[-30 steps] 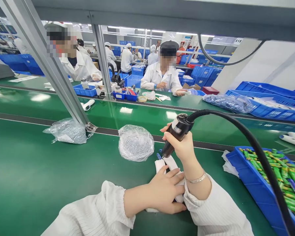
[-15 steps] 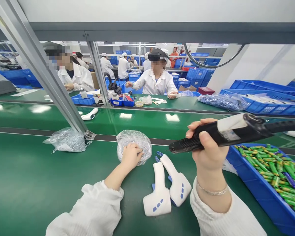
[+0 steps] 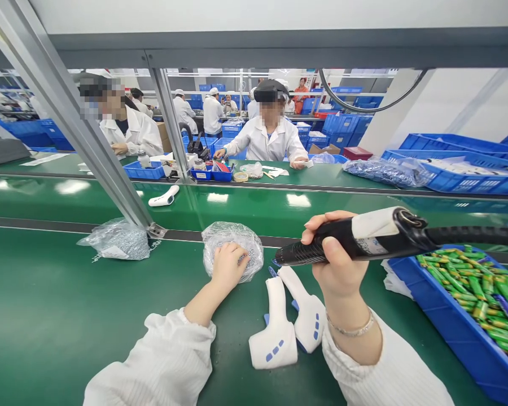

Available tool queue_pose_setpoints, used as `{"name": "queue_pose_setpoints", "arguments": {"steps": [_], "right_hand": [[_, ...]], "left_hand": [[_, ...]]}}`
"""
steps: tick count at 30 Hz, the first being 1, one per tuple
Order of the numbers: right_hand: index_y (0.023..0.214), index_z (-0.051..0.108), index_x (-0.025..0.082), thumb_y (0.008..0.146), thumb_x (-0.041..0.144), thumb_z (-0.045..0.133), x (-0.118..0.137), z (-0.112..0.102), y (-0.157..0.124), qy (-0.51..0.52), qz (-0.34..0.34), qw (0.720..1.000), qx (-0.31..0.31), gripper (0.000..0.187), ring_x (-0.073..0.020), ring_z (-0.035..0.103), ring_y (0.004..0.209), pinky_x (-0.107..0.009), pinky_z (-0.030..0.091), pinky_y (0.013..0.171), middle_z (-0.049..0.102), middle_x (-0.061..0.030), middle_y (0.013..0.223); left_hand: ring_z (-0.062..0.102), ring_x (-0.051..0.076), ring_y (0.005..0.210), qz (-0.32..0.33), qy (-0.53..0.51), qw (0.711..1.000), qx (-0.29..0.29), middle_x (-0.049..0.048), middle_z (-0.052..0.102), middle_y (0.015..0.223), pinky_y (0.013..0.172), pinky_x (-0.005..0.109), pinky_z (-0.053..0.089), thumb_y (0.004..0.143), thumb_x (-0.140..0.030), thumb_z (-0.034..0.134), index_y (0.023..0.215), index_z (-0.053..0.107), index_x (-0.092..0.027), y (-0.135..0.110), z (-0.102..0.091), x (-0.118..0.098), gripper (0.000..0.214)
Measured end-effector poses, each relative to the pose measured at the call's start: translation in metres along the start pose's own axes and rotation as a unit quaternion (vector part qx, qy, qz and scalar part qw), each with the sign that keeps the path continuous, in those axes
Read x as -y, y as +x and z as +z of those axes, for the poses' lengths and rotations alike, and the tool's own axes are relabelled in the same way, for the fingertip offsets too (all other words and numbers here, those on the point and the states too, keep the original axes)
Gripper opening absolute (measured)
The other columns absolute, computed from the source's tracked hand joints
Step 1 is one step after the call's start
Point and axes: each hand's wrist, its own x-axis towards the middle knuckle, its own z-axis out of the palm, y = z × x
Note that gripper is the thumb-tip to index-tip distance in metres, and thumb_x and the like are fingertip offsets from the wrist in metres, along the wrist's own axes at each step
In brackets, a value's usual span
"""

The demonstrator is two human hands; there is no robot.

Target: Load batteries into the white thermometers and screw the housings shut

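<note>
My left hand [image 3: 229, 264] reaches into an open clear plastic bag [image 3: 237, 230] of tiny grey metal pieces that look like screws. Its fingers are bent together among them; whatever lies between the fingertips is hidden. Raised at the right, my right hand [image 3: 342, 276] is wrapped round a black electric screwdriver [image 3: 375, 230], its tip pointing left and its cable running off right. Below that tip, two white gun-shaped thermometer housings with blue buttons lie side by side on the green bench: one housing [image 3: 276, 332] left, the other [image 3: 308, 316] beside my right wrist.
A second bag of metal pieces [image 3: 125, 242] sits by the slanted metal post [image 3: 88, 129]. At right stands a blue bin [image 3: 440, 321] of green-wrapped parts. One white device [image 3: 164, 196] lies on the green conveyor [image 3: 245, 211]. Co-workers sit across from me.
My right hand has brought the screwdriver left and slightly down, over the housings. My left hand stays in the bag. The white device on the conveyor has moved right.
</note>
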Motion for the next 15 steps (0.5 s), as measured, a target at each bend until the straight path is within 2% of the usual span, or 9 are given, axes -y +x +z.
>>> {"name": "queue_pose_setpoints", "arguments": {"steps": [8, 15], "right_hand": [[0.099, 0.055, 0.019, 0.082, 0.025, 0.064, -0.001, 0.009, -0.003, 0.023, -0.001, 1.000, -0.020, 0.021, -0.0143, 0.053, 0.062, -0.029, 0.044, 0.061, 0.057, -0.0033, 0.085], [0.100, 0.055, 0.019, 0.081, 0.025, 0.063, 0.001, 0.011, -0.004, 0.032, 0.008, 0.999, -0.016, 0.021, -0.0135, 0.054, 0.062, -0.028, 0.045, 0.061, 0.058, -0.0025, 0.085]], "left_hand": [[0.054, 0.017, 0.072, 0.093, -0.121, 0.987, -0.046, 0.0037, 0.062, 0.075, 0.067, 0.032, 0.042, 0.088, -0.028, 0.051, 0.074, 0.063, -0.018, -0.004, -0.003, -0.020, 0.021], [0.057, 0.015, 0.069, 0.102, -0.196, 0.974, -0.058, 0.0035, 0.062, 0.074, 0.064, 0.028, 0.046, 0.089, -0.032, 0.050, 0.077, 0.063, -0.018, -0.005, -0.004, -0.025, 0.022]]}}
